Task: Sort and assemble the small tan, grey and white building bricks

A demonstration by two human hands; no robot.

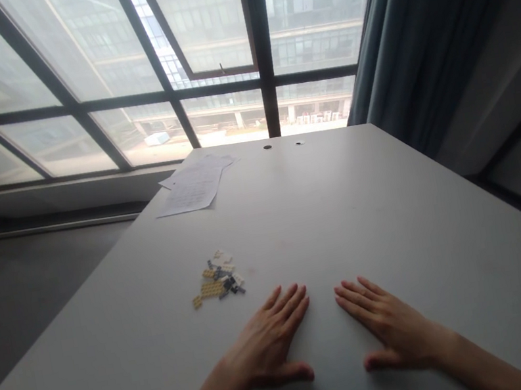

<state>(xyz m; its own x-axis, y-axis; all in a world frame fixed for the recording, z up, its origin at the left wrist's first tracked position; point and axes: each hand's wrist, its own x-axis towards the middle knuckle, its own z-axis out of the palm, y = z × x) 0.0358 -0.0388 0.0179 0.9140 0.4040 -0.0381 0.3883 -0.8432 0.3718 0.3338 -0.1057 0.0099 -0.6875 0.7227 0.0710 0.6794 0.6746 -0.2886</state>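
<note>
My left hand point(277, 335) lies flat, palm down, on the white table point(323, 211), with its thumb held away from the other fingers. Opposite it, my right hand point(386, 320) rests in the same way, its fingertips pointing inward. A strip of bare tabletop separates the two hands, and neither holds anything. Ahead and to the left of my left hand sits a small loose pile of toy building bricks point(212, 289) in tan, grey, black and white. The pile is nearest to my left hand but apart from it.
Printed sheets of paper point(194, 186) lie overlapping at the table's far left. Two small round holes or caps point(267, 147) show near the far edge. Beyond stand large windows point(213, 30) with dark frames, and a blue-grey curtain point(389, 40) hangs at the right.
</note>
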